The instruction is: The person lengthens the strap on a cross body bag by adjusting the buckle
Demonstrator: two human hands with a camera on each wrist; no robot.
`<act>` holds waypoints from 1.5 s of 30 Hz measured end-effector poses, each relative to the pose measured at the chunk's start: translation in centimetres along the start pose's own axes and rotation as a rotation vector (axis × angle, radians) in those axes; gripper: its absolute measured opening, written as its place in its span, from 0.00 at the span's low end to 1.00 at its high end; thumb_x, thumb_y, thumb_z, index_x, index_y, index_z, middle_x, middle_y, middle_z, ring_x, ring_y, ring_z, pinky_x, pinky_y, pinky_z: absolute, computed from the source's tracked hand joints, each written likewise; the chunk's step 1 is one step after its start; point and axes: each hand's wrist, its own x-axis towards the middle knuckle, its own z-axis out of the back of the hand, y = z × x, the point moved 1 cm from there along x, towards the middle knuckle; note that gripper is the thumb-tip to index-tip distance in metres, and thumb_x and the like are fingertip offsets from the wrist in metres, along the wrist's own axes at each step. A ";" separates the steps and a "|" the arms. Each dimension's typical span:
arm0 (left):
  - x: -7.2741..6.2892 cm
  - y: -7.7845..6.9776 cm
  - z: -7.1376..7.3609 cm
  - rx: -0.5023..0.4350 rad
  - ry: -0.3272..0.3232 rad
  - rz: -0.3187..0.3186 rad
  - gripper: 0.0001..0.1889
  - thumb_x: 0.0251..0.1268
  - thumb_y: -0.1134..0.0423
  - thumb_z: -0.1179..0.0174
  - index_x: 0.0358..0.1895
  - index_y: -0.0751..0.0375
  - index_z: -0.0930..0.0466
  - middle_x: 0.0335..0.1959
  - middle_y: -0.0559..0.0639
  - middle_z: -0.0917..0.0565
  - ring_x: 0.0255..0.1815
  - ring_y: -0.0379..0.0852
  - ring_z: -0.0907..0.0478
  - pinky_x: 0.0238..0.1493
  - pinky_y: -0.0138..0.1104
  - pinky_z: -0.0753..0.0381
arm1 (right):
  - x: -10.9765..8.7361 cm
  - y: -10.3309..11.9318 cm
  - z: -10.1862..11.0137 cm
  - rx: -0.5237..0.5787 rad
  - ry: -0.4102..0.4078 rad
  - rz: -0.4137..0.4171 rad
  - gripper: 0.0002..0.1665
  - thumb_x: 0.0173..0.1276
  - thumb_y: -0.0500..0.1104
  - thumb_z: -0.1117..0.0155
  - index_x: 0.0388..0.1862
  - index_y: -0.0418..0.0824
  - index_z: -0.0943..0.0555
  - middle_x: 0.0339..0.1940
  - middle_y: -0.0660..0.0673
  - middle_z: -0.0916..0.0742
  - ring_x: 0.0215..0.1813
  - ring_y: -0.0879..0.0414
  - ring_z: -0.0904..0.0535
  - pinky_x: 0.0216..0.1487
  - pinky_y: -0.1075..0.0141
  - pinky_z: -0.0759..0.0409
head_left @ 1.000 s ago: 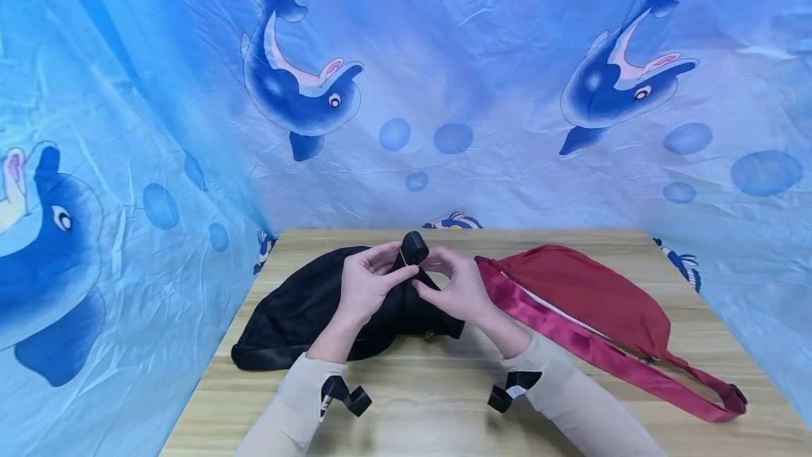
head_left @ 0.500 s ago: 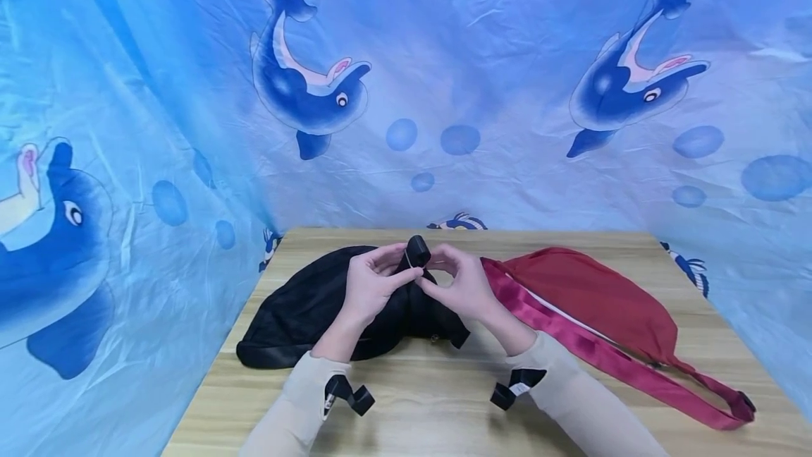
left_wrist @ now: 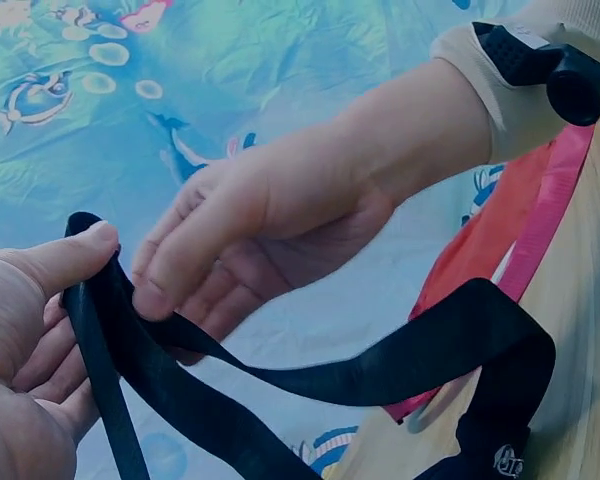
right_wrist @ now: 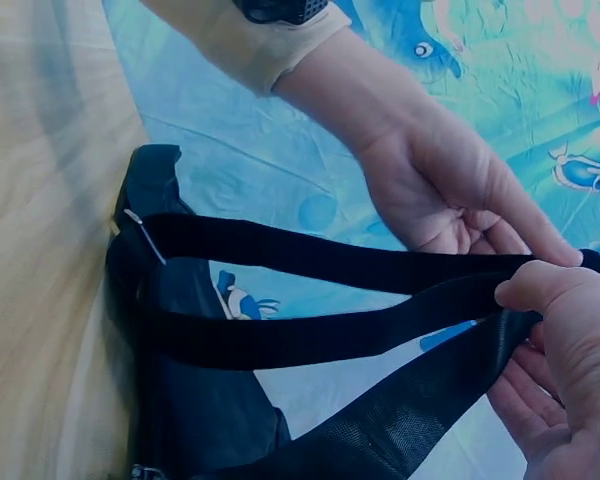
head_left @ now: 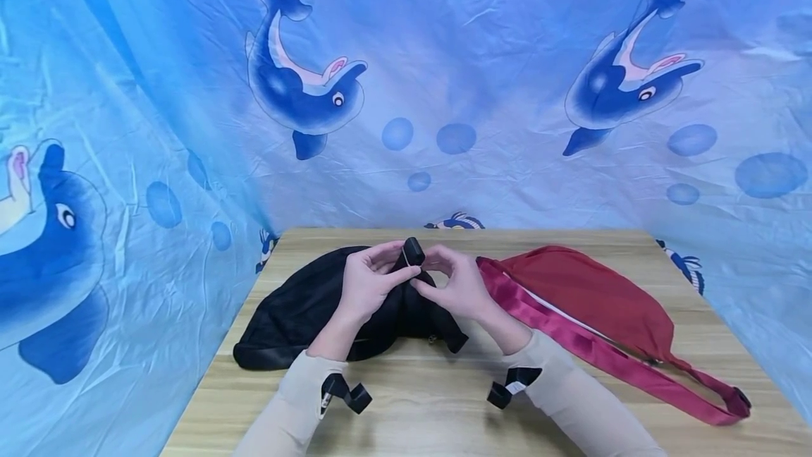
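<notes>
A black crescent-shaped bag [head_left: 298,309] lies on the table's left half. Above its right part, my left hand [head_left: 368,284] pinches the folded black strap [head_left: 414,251] between thumb and fingers. My right hand [head_left: 459,288] faces it from the other side and pinches the strap too. In the left wrist view, loops of the strap [left_wrist: 360,375] hang from the left hand's [left_wrist: 30,330] thumb and fingers. Seen by the right wrist camera, several runs of strap [right_wrist: 280,345] lead up to the right hand [right_wrist: 570,350]. The bag's underside is hidden.
A red crescent-shaped bag [head_left: 590,288] with a shiny crimson strap [head_left: 571,344] and a buckle at its end lies on the right of the wooden table [head_left: 419,400]. Behind the table hangs a blue dolphin-print cloth [head_left: 469,55].
Both hands keep their pinch on the strap in nearly the same place. The bag's right-hand end shifts slightly downward. The head view sways a little right, then back left.
</notes>
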 end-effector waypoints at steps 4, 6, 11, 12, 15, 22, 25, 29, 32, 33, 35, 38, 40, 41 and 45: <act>-0.1 -0.1 0.0 0.015 -0.014 -0.001 0.22 0.57 0.69 0.20 0.57 0.60 0.10 0.54 0.59 0.09 0.55 0.45 0.10 0.64 0.33 0.14 | -0.3 -0.2 0.0 -0.020 0.002 -0.013 0.18 0.61 0.31 0.19 0.50 0.36 0.13 0.46 0.40 0.08 0.50 0.46 0.08 0.60 0.56 0.10; -0.1 0.0 0.0 0.016 -0.018 0.008 0.22 0.58 0.69 0.20 0.57 0.59 0.10 0.54 0.58 0.08 0.55 0.44 0.10 0.64 0.32 0.14 | -0.4 -0.3 0.1 -0.029 0.005 -0.017 0.19 0.60 0.30 0.19 0.50 0.36 0.13 0.46 0.40 0.08 0.50 0.47 0.08 0.59 0.56 0.10; 0.0 -0.1 -0.2 0.021 0.000 0.013 0.22 0.57 0.70 0.20 0.57 0.60 0.10 0.54 0.59 0.09 0.56 0.44 0.10 0.65 0.33 0.15 | -0.1 0.0 0.1 -0.006 -0.005 -0.006 0.20 0.62 0.31 0.20 0.52 0.38 0.14 0.48 0.41 0.08 0.52 0.48 0.08 0.62 0.56 0.11; 0.0 -0.1 -0.2 0.026 0.003 0.011 0.22 0.57 0.69 0.20 0.57 0.60 0.10 0.54 0.59 0.09 0.56 0.44 0.10 0.65 0.33 0.15 | -0.1 0.0 0.1 0.000 -0.005 -0.006 0.19 0.62 0.31 0.20 0.51 0.38 0.14 0.48 0.41 0.08 0.51 0.47 0.08 0.62 0.55 0.11; -0.1 -0.2 -0.1 0.044 -0.009 0.005 0.23 0.57 0.68 0.20 0.58 0.58 0.10 0.55 0.57 0.09 0.56 0.44 0.10 0.65 0.33 0.15 | -0.2 -0.3 0.1 -0.001 0.013 -0.021 0.18 0.62 0.32 0.20 0.51 0.38 0.14 0.47 0.41 0.07 0.50 0.47 0.08 0.60 0.54 0.11; -0.2 -0.2 0.3 0.025 -0.005 0.014 0.23 0.58 0.68 0.20 0.59 0.60 0.11 0.54 0.57 0.09 0.55 0.44 0.11 0.66 0.32 0.15 | -0.1 -0.7 0.8 0.032 0.048 -0.028 0.16 0.67 0.34 0.22 0.52 0.37 0.14 0.49 0.40 0.08 0.51 0.46 0.09 0.61 0.53 0.11; -0.2 -0.2 0.3 0.038 0.017 0.009 0.24 0.58 0.67 0.20 0.59 0.62 0.11 0.54 0.57 0.08 0.54 0.41 0.11 0.65 0.31 0.15 | 0.6 -0.2 1.6 0.094 0.057 0.011 0.16 0.70 0.31 0.27 0.56 0.35 0.15 0.52 0.37 0.09 0.54 0.44 0.10 0.63 0.55 0.12; -0.2 -0.1 0.3 0.057 0.046 -0.024 0.24 0.55 0.69 0.19 0.57 0.64 0.11 0.53 0.60 0.08 0.51 0.38 0.10 0.61 0.29 0.14 | 1.7 0.4 2.8 0.122 0.170 0.038 0.18 0.70 0.30 0.28 0.58 0.33 0.15 0.53 0.36 0.10 0.55 0.49 0.10 0.63 0.58 0.12; -0.3 -0.1 0.2 0.072 0.067 -0.041 0.23 0.54 0.70 0.18 0.56 0.64 0.10 0.51 0.61 0.08 0.51 0.40 0.09 0.59 0.29 0.12 | 2.3 0.6 3.5 0.140 0.272 0.018 0.20 0.68 0.29 0.26 0.59 0.33 0.15 0.53 0.37 0.09 0.54 0.53 0.10 0.62 0.59 0.11; -0.4 -0.2 0.2 0.083 0.073 -0.044 0.23 0.54 0.69 0.18 0.56 0.63 0.10 0.51 0.60 0.07 0.51 0.41 0.09 0.59 0.30 0.12 | 2.5 0.7 3.7 0.147 0.299 0.012 0.20 0.68 0.29 0.26 0.59 0.33 0.15 0.52 0.36 0.09 0.54 0.53 0.10 0.62 0.58 0.11; -0.5 -0.3 0.2 0.107 0.083 -0.044 0.23 0.53 0.68 0.17 0.55 0.60 0.09 0.51 0.58 0.07 0.52 0.44 0.08 0.59 0.30 0.12 | 2.8 0.7 4.0 0.161 0.343 0.002 0.21 0.67 0.29 0.25 0.59 0.33 0.15 0.52 0.35 0.10 0.53 0.53 0.10 0.61 0.56 0.11; -0.6 -0.3 0.2 0.133 0.098 -0.054 0.24 0.51 0.68 0.16 0.55 0.58 0.08 0.51 0.57 0.07 0.54 0.49 0.08 0.59 0.32 0.12 | 3.1 0.8 4.3 0.177 0.389 0.006 0.22 0.65 0.28 0.23 0.58 0.31 0.16 0.52 0.34 0.10 0.53 0.51 0.10 0.61 0.51 0.11; -0.6 -0.3 0.1 0.145 0.099 -0.064 0.25 0.49 0.68 0.16 0.54 0.57 0.08 0.51 0.56 0.07 0.54 0.50 0.08 0.59 0.33 0.11 | 3.2 0.9 4.4 0.172 0.405 0.001 0.22 0.64 0.29 0.23 0.57 0.31 0.16 0.51 0.34 0.09 0.52 0.50 0.09 0.60 0.50 0.11; -0.6 -0.2 0.1 0.148 0.100 -0.073 0.25 0.49 0.69 0.15 0.54 0.58 0.08 0.51 0.56 0.07 0.54 0.50 0.08 0.60 0.34 0.12 | 3.3 0.9 4.4 0.170 0.409 -0.004 0.22 0.64 0.29 0.22 0.57 0.31 0.16 0.50 0.34 0.09 0.52 0.50 0.09 0.60 0.50 0.10; -0.6 0.1 0.0 0.171 0.095 -0.103 0.25 0.48 0.68 0.15 0.54 0.59 0.09 0.51 0.56 0.07 0.55 0.50 0.09 0.63 0.36 0.13 | 3.5 1.2 4.5 0.120 0.416 -0.038 0.21 0.61 0.28 0.21 0.53 0.32 0.15 0.47 0.36 0.08 0.50 0.49 0.09 0.59 0.54 0.10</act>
